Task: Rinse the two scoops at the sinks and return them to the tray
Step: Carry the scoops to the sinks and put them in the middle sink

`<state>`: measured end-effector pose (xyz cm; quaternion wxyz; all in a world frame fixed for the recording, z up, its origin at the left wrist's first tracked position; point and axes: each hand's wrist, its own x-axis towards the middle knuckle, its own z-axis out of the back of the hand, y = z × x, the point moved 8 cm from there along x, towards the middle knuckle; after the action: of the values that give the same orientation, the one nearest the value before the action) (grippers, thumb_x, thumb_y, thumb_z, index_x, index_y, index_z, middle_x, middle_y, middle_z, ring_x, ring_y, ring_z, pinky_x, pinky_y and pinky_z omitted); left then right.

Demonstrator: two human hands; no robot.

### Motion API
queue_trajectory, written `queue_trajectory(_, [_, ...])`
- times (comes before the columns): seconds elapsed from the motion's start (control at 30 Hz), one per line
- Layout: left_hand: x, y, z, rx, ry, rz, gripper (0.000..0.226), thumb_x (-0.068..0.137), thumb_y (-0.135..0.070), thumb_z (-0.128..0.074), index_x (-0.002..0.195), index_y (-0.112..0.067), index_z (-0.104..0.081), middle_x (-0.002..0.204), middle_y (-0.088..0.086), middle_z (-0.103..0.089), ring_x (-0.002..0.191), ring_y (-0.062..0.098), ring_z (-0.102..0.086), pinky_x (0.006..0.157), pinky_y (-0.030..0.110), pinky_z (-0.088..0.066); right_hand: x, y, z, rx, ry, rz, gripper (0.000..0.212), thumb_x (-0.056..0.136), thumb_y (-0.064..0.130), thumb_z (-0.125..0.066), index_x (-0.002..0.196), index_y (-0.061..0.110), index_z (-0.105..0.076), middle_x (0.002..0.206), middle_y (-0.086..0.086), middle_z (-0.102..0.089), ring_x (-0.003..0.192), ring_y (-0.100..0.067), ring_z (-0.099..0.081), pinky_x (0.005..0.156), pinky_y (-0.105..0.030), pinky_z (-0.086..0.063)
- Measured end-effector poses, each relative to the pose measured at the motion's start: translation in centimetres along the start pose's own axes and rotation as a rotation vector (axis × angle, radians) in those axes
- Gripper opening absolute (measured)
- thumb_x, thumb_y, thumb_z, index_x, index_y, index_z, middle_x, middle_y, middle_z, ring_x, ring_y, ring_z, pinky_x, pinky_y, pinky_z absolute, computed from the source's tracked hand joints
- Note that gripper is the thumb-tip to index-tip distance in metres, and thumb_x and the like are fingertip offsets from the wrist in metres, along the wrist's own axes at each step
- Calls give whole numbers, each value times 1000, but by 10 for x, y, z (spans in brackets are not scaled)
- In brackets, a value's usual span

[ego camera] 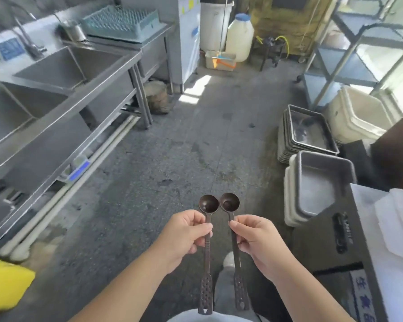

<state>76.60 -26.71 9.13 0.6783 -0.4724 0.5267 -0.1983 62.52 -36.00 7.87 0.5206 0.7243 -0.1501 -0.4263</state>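
Observation:
I hold two dark brown long-handled scoops side by side over the floor, bowls pointing away from me. My left hand [186, 231] pinches the left scoop [208, 205] just below its round bowl. My right hand [254, 240] pinches the right scoop [229, 202] at the same place on its handle. Both perforated handle ends hang down toward my legs. The steel sinks [56, 68] run along the left wall, well ahead and left of my hands. On the floor at the right, a grey tray [323, 163] sits on top of stacked bins.
A tap [28, 43] stands behind the sinks, and a green dish rack [121, 22] rests on the counter beyond. Stacked metal pans [310, 133] and white bins [356, 117] line the right side. A metal trolley [349, 54] stands at the back right. The grey floor runs between.

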Motion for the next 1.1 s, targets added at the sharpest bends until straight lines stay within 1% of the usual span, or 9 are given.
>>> queue_trajectory(0.17, [59, -33, 56, -86, -161, -12, 11, 89, -6, -62, 79, -11, -59, 71, 4, -68, 49, 8, -51, 43, 20, -29, 103, 39, -39, -45, 166, -21, 19, 91, 7, -64, 77, -4, -61, 66, -11, -42, 58, -16, -37, 59, -31, -27])
queue_trajectory(0.3, [103, -68, 102, -143, -318, -15, 11, 88, -6, -62, 79, -11, -60, 71, 3, -69, 48, 7, -51, 43, 20, -30, 183, 81, -75, -99, 311, -47, 19, 91, 5, -64, 73, 3, -59, 59, -5, -43, 53, -12, -39, 56, -28, -27])
queue_trajectory(0.4, [123, -93, 137, -204, -429, -29, 11, 88, -6, -62, 78, -11, -60, 69, 2, -69, 48, 8, -51, 43, 20, -30, 233, 116, -110, -141, 438, -43, 16, 91, 6, -65, 79, -4, -61, 64, -10, -46, 54, -15, -41, 56, -28, -29])
queue_trajectory(0.47, [131, -105, 160, -233, -501, -28, 11, 88, -6, -62, 78, -11, -61, 70, 3, -68, 47, 7, -51, 43, 20, -30, 262, 134, -136, -171, 514, -53, 24, 89, 9, -67, 80, -12, -59, 70, -14, -47, 55, -17, -42, 53, -28, -31])
queue_trajectory(0.5, [135, -109, 172, -252, -533, -25, 11, 88, -6, -62, 79, -11, -61, 70, 3, -68, 46, 6, -51, 43, 20, -30, 275, 142, -149, -188, 540, -58, 23, 89, 9, -67, 79, -11, -60, 69, -13, -47, 55, -16, -42, 52, -26, -31])
queue_trajectory(0.57, [142, -114, 196, -300, -586, -23, 10, 89, -7, -62, 79, -11, -61, 71, 3, -69, 47, 6, -52, 43, 19, -30, 296, 152, -178, -234, 592, -68, 22, 91, 6, -65, 69, 3, -62, 62, -7, -46, 53, -13, -41, 50, -21, -31])
queue_trajectory(0.63, [150, -116, 221, -349, -630, -25, 10, 89, -7, -62, 80, -10, -60, 72, 3, -69, 48, 7, -53, 43, 19, -31, 317, 157, -206, -283, 630, -85, 30, 91, 5, -65, 62, 13, -62, 58, -2, -47, 52, -12, -41, 50, -21, -31])
queue_trajectory(0.87, [182, -120, 333, -459, -750, -48, 12, 88, -7, -64, 77, -10, -61, 70, 3, -68, 49, 9, -52, 44, 23, -31, 391, 171, -320, -317, 750, -107, 22, 91, 3, -64, 69, 8, -62, 60, -6, -44, 54, -13, -37, 54, -27, -24])
queue_trajectory(1.1, [203, -153, 474, -451, -809, -74, 11, 89, -8, -63, 78, -10, -62, 70, 1, -70, 50, 8, -54, 45, 22, -34, 455, 203, -455, -410, 801, -105, 34, 91, 2, -64, 59, 14, -69, 57, -3, -49, 51, -12, -40, 53, -28, -26])
